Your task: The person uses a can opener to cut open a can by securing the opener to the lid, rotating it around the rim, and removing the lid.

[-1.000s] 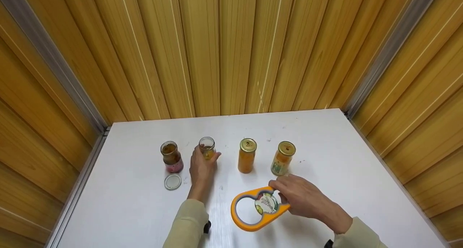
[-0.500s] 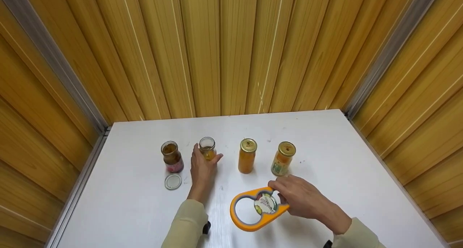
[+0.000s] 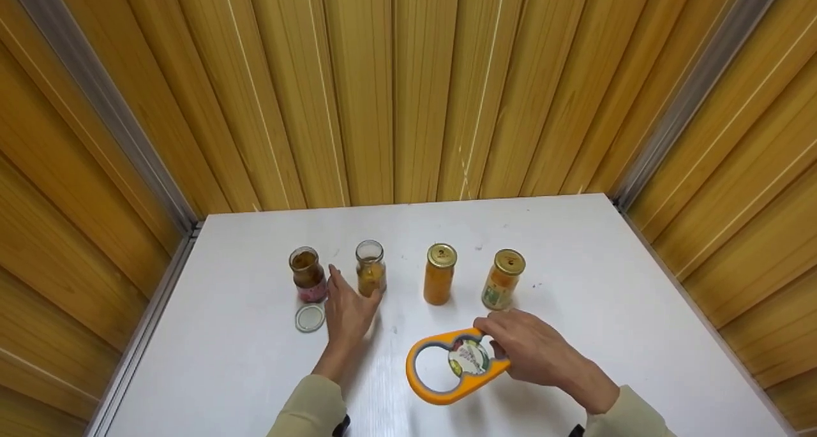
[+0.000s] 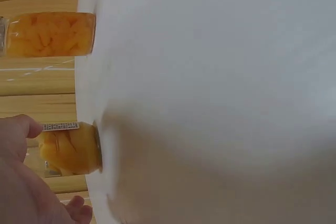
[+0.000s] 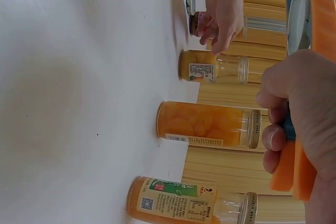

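Observation:
My left hand (image 3: pixel 348 314) stands with spread fingers around the near left side of an open glass jar (image 3: pixel 371 276) of yellow fruit. In the left wrist view, its thumb tip is close to that jar's label; whether they touch I cannot tell. My right hand (image 3: pixel 533 351) grips the handles of an orange jar opener (image 3: pixel 442 398) held above the table's front. A printed lid (image 3: pixel 470 358) sits between the opener's arms. Left of the left hand is an open jar (image 3: pixel 310 282) with dark contents and a pink label.
Two capped jars of orange fruit, a middle jar (image 3: pixel 438 282) and a right jar (image 3: pixel 500 289), stand on the white table (image 3: pixel 223 360). A loose lid (image 3: pixel 310 318) lies before the dark jar. Wood-patterned walls (image 3: pixel 408 105) enclose the back and sides.
My left hand has come off the yellow-fruit jar and drawn back toward the left, with fingers spread. My right hand and the jar opener stay almost in place.

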`<state>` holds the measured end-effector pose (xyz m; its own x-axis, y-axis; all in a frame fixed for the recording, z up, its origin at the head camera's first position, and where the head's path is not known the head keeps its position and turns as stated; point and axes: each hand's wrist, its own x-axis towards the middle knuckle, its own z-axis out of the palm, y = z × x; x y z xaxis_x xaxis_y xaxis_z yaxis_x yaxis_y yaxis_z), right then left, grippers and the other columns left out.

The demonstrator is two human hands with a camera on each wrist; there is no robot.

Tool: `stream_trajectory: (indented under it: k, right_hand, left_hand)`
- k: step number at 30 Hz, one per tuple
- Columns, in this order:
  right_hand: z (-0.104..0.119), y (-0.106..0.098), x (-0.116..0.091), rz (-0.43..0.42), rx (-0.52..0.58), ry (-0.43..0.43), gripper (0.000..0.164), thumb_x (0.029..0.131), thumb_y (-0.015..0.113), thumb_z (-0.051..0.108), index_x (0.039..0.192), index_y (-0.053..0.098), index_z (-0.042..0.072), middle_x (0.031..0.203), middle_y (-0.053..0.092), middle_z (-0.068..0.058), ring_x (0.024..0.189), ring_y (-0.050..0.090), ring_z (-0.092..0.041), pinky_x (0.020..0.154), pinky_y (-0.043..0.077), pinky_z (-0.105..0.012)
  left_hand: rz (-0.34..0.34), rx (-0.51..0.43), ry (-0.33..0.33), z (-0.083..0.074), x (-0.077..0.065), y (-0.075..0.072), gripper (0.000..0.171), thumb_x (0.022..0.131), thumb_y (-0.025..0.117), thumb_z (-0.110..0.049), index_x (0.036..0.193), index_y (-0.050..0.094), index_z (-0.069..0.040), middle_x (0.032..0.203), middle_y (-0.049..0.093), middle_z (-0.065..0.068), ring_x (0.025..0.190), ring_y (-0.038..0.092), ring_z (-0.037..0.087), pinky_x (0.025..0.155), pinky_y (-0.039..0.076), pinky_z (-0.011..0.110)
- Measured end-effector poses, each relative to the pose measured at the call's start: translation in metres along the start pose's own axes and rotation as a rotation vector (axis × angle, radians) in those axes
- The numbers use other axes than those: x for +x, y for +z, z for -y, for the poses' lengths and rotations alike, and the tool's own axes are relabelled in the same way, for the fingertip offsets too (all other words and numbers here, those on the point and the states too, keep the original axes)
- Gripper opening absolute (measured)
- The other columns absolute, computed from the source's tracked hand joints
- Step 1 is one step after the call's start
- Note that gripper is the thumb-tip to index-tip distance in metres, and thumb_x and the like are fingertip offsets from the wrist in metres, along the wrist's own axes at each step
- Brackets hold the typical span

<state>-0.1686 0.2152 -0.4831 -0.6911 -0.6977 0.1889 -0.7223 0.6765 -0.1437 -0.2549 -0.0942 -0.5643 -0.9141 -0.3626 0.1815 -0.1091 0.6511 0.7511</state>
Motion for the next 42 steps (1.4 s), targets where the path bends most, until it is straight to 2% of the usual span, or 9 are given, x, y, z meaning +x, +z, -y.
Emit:
stream_trajectory:
  k: [2, 5, 12, 16, 20, 24, 29, 37, 42]
  right_hand:
    - [0.0, 0.001, 0.001, -0.007, 0.001, -0.002, 0.053, 0.071, 0.074, 0.004, 0.113, 0.05, 0.026, 0.091, 0.054, 0.013, 0.079, 0.047, -0.008, 0.077, 0.046, -0.03]
    - [-0.001, 0.003, 0.002, -0.028, 0.003, -0.023, 0.053, 0.071, 0.073, 0.002, 0.112, 0.05, 0.026, 0.088, 0.052, 0.013, 0.077, 0.047, -0.008, 0.074, 0.046, -0.029]
    - [-0.001, 0.002, 0.005, -0.019, 0.032, -0.016, 0.053, 0.07, 0.074, 0.002, 0.111, 0.05, 0.026, 0.086, 0.054, 0.014, 0.075, 0.046, -0.007, 0.072, 0.045, -0.028]
    - [0.001, 0.002, 0.004, -0.017, 0.038, -0.008, 0.054, 0.069, 0.075, 0.003, 0.111, 0.05, 0.027, 0.085, 0.053, 0.013, 0.074, 0.045, -0.006, 0.071, 0.044, -0.027]
    - [0.003, 0.001, 0.004, -0.014, 0.029, 0.0, 0.055, 0.07, 0.076, 0.004, 0.112, 0.049, 0.028, 0.085, 0.053, 0.013, 0.075, 0.044, -0.007, 0.072, 0.044, -0.027]
    - [0.007, -0.001, 0.004, -0.005, 0.034, 0.005, 0.054, 0.071, 0.075, 0.004, 0.112, 0.049, 0.028, 0.087, 0.053, 0.014, 0.076, 0.045, -0.007, 0.073, 0.044, -0.028]
    - [0.015, -0.003, 0.004, -0.006, 0.028, 0.016, 0.055, 0.07, 0.075, 0.004, 0.113, 0.05, 0.027, 0.089, 0.054, 0.015, 0.075, 0.045, -0.006, 0.071, 0.043, -0.026]
    - [0.025, -0.001, 0.004, -0.012, 0.009, 0.026, 0.054, 0.072, 0.075, 0.004, 0.115, 0.049, 0.025, 0.096, 0.054, 0.017, 0.078, 0.047, -0.006, 0.073, 0.045, -0.027]
    - [0.028, 0.001, 0.005, 0.027, 0.032, 0.052, 0.056, 0.072, 0.076, 0.005, 0.117, 0.05, 0.026, 0.099, 0.055, 0.017, 0.081, 0.048, -0.007, 0.078, 0.046, -0.031]
  left_hand:
    - [-0.002, 0.04, 0.005, 0.004, -0.008, -0.003, 0.106, 0.071, 0.075, -0.038, 0.146, 0.013, 0.002, 0.138, 0.035, 0.024, 0.117, 0.045, 0.038, 0.095, 0.04, 0.048]
    - [0.031, 0.005, 0.003, 0.006, -0.021, -0.008, 0.096, 0.075, 0.073, -0.032, 0.146, 0.016, 0.001, 0.136, 0.037, 0.02, 0.12, 0.043, 0.034, 0.096, 0.039, 0.047]
    - [0.192, -0.111, 0.016, -0.012, -0.053, -0.02, 0.07, 0.084, 0.067, -0.027, 0.14, 0.033, -0.005, 0.128, 0.043, 0.009, 0.116, 0.046, 0.022, 0.093, 0.043, 0.04]
    - [0.316, -0.139, 0.055, -0.023, -0.069, -0.025, 0.06, 0.085, 0.066, -0.028, 0.136, 0.041, -0.011, 0.125, 0.047, 0.003, 0.112, 0.048, 0.017, 0.092, 0.044, 0.038]
    - [0.504, -0.277, 0.052, -0.033, -0.082, -0.03, 0.051, 0.088, 0.065, -0.031, 0.132, 0.048, -0.015, 0.121, 0.051, -0.001, 0.104, 0.052, 0.013, 0.09, 0.045, 0.035]
    - [0.699, -0.492, -0.043, -0.037, -0.091, -0.035, 0.039, 0.088, 0.064, -0.029, 0.124, 0.058, -0.014, 0.112, 0.059, 0.0, 0.095, 0.058, 0.013, 0.085, 0.049, 0.03]
    - [0.879, -0.713, -0.171, -0.037, -0.101, -0.04, 0.029, 0.089, 0.062, -0.02, 0.117, 0.063, -0.012, 0.106, 0.065, 0.007, 0.092, 0.062, 0.02, 0.084, 0.05, 0.033]
    - [1.037, -0.938, -0.29, -0.037, -0.118, -0.048, 0.038, 0.087, 0.064, -0.025, 0.12, 0.061, -0.007, 0.112, 0.061, 0.011, 0.098, 0.061, 0.026, 0.086, 0.05, 0.037]
    - [1.058, -0.983, -0.345, -0.041, -0.127, -0.052, 0.053, 0.084, 0.067, -0.033, 0.128, 0.051, -0.007, 0.118, 0.059, 0.011, 0.1, 0.06, 0.028, 0.086, 0.049, 0.037]
